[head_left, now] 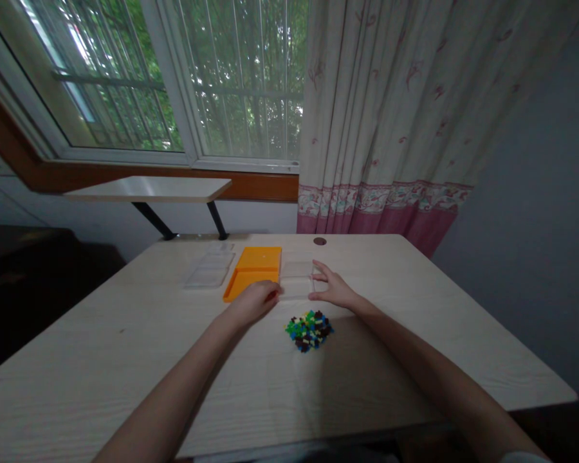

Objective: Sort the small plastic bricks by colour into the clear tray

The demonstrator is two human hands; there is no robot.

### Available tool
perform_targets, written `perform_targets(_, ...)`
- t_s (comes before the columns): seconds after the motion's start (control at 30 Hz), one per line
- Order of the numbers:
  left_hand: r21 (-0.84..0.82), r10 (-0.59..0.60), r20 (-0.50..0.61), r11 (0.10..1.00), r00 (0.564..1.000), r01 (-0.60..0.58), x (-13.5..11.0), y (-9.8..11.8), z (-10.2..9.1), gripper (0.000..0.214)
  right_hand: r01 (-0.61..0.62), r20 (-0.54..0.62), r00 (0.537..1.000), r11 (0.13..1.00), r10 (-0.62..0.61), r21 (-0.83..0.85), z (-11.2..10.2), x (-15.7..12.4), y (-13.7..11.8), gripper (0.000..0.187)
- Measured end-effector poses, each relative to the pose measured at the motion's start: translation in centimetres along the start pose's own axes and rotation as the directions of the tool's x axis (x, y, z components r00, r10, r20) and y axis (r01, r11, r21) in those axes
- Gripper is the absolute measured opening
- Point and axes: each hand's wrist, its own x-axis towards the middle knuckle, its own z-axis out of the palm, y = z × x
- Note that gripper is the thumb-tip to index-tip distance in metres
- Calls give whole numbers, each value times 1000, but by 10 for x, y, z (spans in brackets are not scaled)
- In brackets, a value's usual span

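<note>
A clear plastic box lies on the table between my two hands, its lid part folded out flat toward the back. My left hand is at its near left corner, fingers curled in and closed on the edge. At the right side, my right hand spans the box's edge, thumb at the near corner and fingers at the far part. An orange plastic case, opened flat, sits just left of the clear box, partly behind my left hand. Closer to me lies a pile of small coloured pieces in green, blue, yellow and dark brown.
Another clear plastic box lies left of the orange case. A raised shelf on black legs stands at the back left of the table. The tabletop has a round dark hole near its back edge, before the curtain.
</note>
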Motion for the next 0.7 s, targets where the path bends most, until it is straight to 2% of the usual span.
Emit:
perform_targets(0.2, -18, -17, -2, 1000, 1000, 17, -1, 1, 1, 23, 17, 4, 1000, 999, -17, -33, 0, -1, -4, 99)
perform_targets(0.3, -26, -44, -17, 999, 999, 43, -1, 1, -4, 28, 24, 3, 1000, 998, -23, -54, -1, -2, -6, 98)
perform_targets(0.37, -18, -97, -70, 995, 993, 96, -1, -3, -14, 32, 27, 5, 1000, 998, -27, -61, -1, -3, -7, 97)
perform_targets(0.43, 22, -209, -170, 976, 963, 215, -2, -13, -28, 34, 28, 7, 1000, 997, -28, -73, -1, -3, -7, 96)
perform_targets(0.47, 56, -284, -236, 951, 929, 305, -4, -20, -36, 35, 28, 8, 1000, 996, -28, -83, -1, -3, -8, 95)
perform_targets(0.5, 93, -375, -318, 902, 871, 422, -7, -27, -44, 36, 29, 10, 1000, 995, -28, -95, -1, -3, -8, 95)
perform_targets(0.57, 134, -517, -457, 764, 724, 631, -15, -42, -58, 39, 31, 17, 999, 992, -29, -121, -1, -3, -9, 96)
perform_targets(0.63, 143, -586, -524, 655, 618, 742, -25, -57, -67, 42, 32, 17, 999, 990, -30, -139, -1, -3, -8, 97)
perform_targets(0.7, 139, -628, -558, 574, 542, 807, -35, -70, -72, 47, 32, 12, 999, 989, -31, -142, -1, -2, -7, 98)
